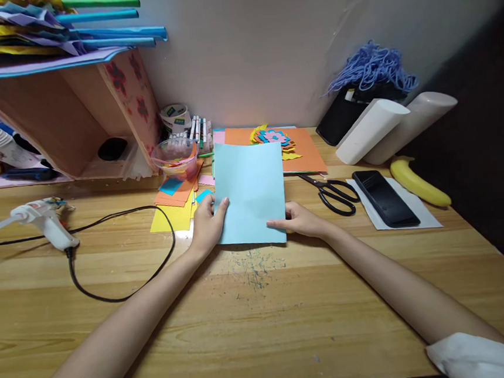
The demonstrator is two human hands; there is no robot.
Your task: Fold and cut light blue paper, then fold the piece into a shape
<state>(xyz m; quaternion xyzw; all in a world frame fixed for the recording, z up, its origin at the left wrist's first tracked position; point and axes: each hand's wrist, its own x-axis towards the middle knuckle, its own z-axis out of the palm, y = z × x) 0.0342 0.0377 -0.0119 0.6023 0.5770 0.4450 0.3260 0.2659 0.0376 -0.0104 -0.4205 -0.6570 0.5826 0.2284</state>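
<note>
A light blue sheet of paper (250,192) is held up, tilted, over the middle of the wooden table. My left hand (207,225) grips its left edge, thumb on the front and fingers behind. On the right edge my right hand (301,220) pinches it the same way, near the lower corner. Behind the sheet lies an orange sheet (310,148) with layered paper cut-outs (274,137) in yellow, blue and pink, partly hidden. Black-handled scissors (334,195) lie right of my right hand. Orange and yellow paper pieces (175,195) lie beyond my left hand.
A white glue gun (45,222) with a looping black cord (171,249) lies left. A painted box (132,105) and a plastic bowl (176,160) stand behind. To the right are a phone (385,198), a banana (419,183), white rolls (373,130) and blue yarn (374,69).
</note>
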